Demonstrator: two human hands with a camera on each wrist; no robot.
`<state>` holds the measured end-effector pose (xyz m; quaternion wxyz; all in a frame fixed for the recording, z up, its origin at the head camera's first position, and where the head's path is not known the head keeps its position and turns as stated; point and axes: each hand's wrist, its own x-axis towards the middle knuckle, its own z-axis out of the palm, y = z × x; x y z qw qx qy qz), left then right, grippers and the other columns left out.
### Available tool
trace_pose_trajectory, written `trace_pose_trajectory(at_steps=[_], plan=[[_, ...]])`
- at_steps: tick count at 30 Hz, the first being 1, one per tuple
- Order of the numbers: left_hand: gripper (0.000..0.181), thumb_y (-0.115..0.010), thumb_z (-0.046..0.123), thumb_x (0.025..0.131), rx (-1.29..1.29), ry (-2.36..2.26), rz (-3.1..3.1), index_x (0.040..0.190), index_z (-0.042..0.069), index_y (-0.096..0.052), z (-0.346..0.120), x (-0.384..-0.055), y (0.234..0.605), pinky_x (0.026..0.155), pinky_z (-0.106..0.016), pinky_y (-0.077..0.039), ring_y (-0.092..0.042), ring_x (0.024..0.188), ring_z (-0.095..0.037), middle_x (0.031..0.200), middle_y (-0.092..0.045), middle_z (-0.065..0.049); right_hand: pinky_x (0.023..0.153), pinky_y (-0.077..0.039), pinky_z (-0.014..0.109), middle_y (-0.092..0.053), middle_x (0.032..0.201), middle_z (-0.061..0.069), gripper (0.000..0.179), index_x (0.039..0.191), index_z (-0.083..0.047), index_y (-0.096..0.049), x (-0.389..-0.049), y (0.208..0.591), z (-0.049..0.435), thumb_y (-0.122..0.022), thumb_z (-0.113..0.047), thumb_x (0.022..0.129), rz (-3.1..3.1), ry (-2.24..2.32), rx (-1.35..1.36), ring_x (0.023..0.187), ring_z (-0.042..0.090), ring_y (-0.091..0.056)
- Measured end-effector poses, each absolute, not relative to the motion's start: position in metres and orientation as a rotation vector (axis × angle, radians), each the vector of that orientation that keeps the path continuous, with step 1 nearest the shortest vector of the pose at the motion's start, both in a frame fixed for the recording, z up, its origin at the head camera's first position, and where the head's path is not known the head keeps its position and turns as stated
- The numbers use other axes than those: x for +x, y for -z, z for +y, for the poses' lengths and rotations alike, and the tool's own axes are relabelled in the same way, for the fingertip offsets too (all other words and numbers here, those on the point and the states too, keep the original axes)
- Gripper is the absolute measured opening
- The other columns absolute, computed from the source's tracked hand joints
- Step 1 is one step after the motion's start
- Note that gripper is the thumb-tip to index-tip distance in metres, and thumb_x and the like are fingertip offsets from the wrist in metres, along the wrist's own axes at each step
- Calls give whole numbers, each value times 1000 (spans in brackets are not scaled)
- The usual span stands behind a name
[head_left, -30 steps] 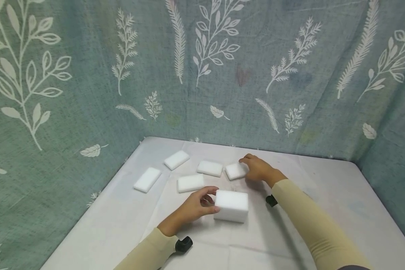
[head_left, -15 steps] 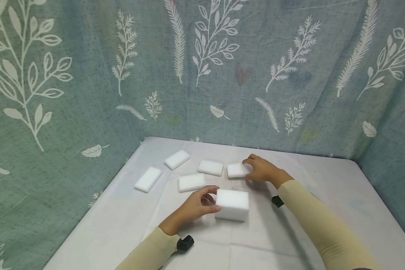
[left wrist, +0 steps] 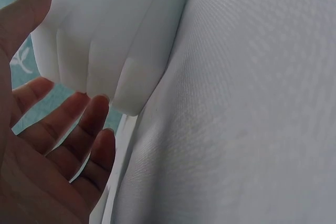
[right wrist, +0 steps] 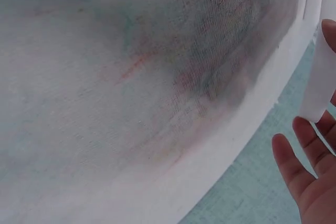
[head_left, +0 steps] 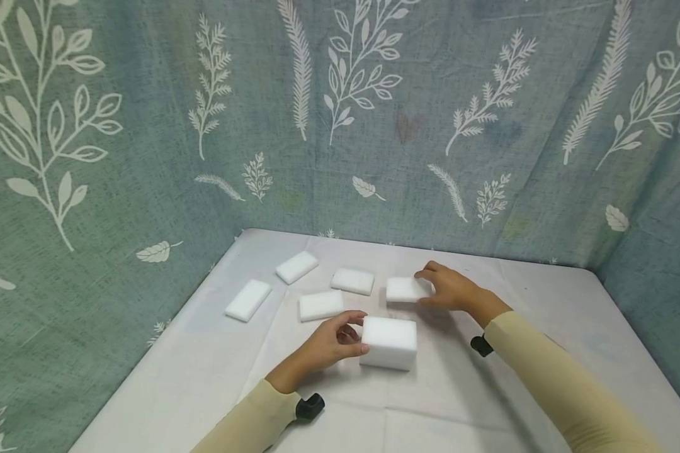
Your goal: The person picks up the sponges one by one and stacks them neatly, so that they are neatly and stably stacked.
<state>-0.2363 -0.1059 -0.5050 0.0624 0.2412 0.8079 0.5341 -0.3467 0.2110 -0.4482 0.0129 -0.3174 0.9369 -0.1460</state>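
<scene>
Toward the near middle of the table, a stack of white sponges [head_left: 388, 343] stands as one block; the left wrist view shows several layers [left wrist: 107, 40]. My left hand [head_left: 331, 343] holds its left end, thumb at the near corner and fingers at the far one. Farther back, my right hand [head_left: 450, 286] pinches a single white sponge [head_left: 406, 289] by its right end. That sponge appears slightly raised, with a shadow under it. In the right wrist view its edge [right wrist: 317, 72] lies between thumb and fingers, partly cut off by the frame.
Several loose white sponges lie flat to the left: one just behind my left hand [head_left: 321, 306], one behind it [head_left: 352, 281], one far left [head_left: 297, 268] and one nearer left [head_left: 248, 300]. A leaf-patterned curtain [head_left: 317, 126] borders the white table [head_left: 459, 402].
My right hand has drawn its sponge rightward and slightly nearer, turning it straighter and away from the neighbouring sponge. The left hand and the stack have stayed put.
</scene>
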Motion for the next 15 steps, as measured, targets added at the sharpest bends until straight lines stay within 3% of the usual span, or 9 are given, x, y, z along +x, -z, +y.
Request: trace_pose_trajectory(at_steps=[6,15], plan=[[63,-80,31,82,728,-1614,2438,138,18,-52,-106,-236,506,86,-34,-51,-60,98,-16,124,-58,1,89,-47,41,-52,118,3,61,132,-12,-59,-338,452,214,-78,-40,82,2909,416,-970,104,20,-55],[64,-80,28,82,722,-1634,2422,138,14,-52,-106,-238,507,87,-39,-50,-59,99,-19,124,-57,-1,86,-47,41,-52,116,3,59,130,-9,-60,-322,447,221,-78,-37,82,2935,445,-1020,102,20,-55]])
